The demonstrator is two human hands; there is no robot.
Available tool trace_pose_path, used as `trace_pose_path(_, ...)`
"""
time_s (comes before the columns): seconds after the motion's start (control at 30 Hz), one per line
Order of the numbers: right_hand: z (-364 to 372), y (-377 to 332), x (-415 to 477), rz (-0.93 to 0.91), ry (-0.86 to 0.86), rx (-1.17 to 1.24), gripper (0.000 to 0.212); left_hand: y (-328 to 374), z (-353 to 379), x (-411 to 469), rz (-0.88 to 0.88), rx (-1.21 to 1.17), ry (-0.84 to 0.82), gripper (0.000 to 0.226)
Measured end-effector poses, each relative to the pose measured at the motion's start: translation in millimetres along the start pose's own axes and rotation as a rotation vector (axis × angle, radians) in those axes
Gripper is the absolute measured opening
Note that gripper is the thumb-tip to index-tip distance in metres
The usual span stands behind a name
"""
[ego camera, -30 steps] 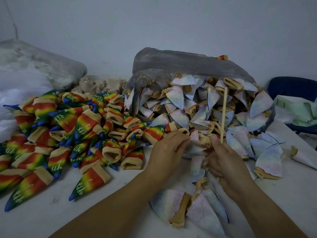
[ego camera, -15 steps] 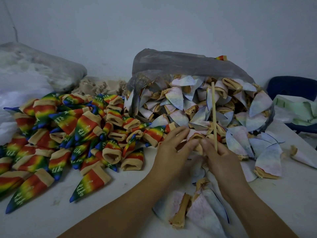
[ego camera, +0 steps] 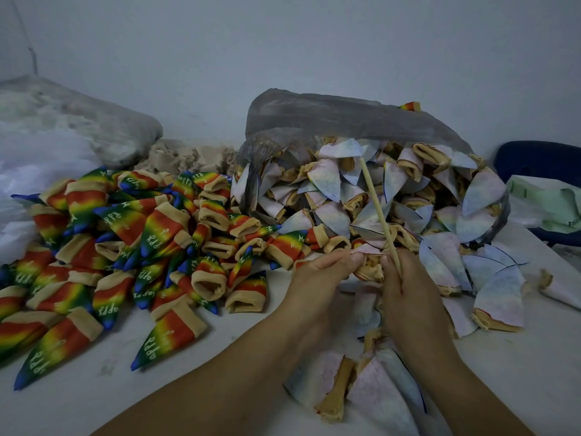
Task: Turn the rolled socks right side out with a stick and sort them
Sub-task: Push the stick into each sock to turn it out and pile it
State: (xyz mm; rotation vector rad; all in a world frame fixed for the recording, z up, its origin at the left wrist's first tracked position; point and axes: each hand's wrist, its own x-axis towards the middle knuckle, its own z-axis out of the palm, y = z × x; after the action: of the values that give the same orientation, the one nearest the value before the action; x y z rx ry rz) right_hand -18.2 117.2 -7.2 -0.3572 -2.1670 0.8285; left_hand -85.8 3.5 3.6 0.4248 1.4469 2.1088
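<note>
My left hand (ego camera: 317, 278) pinches the pale edge of an inside-out sock (ego camera: 369, 265) at table centre. My right hand (ego camera: 408, 294) grips a thin wooden stick (ego camera: 377, 209) and also holds the same sock's tan cuff; the stick leans up and to the left. Behind my hands lies a heap of pale inside-out socks (ego camera: 393, 196) spilling from a grey plastic bag (ego camera: 330, 118). A pile of rainbow socks (ego camera: 132, 247), right side out, covers the left of the table. More pale socks (ego camera: 355, 382) lie between my forearms.
A white table (ego camera: 78, 404) carries everything. A clear bag of white stuffing (ego camera: 63, 127) sits at the far left by the wall. A beige cloth heap (ego camera: 191, 155) lies behind the rainbow pile. At the right edge, a blue chair (ego camera: 540, 158) and green paper (ego camera: 547, 202).
The stick has swung from leaning right, through upright, to leaning left. Both hands have closed together on the one sock and shifted slightly left.
</note>
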Motion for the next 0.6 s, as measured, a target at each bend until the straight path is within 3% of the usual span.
trace_pose_path(0.2, 0, -5, 4, 0.089, -0.047, 0.094, 0.018, 6, 3, 3, -0.182, -0.318, -0.071, 0.017)
trace_pose_path(0.3, 3, -3, 5, 0.15, -0.116, 0.15, 0.015, 8, 6, 2, -0.202, -0.437, -0.108, 0.032)
trace_pose_path(0.37, 3, 0, 6, 0.228, -0.139, 0.258, 0.016, 6, 6, 2, -0.182, -0.422, -0.1, 0.038)
trace_pose_path(0.43, 0, 3, 7, 0.3, -0.134, 0.351, 0.02, 1, 3, 4, -0.13, -0.333, -0.098, 0.03)
trace_pose_path(0.6, -2, 4, 4, 0.326, -0.133, 0.426, 0.017, -4, -2, 5, -0.084, -0.284, -0.095, 0.025)
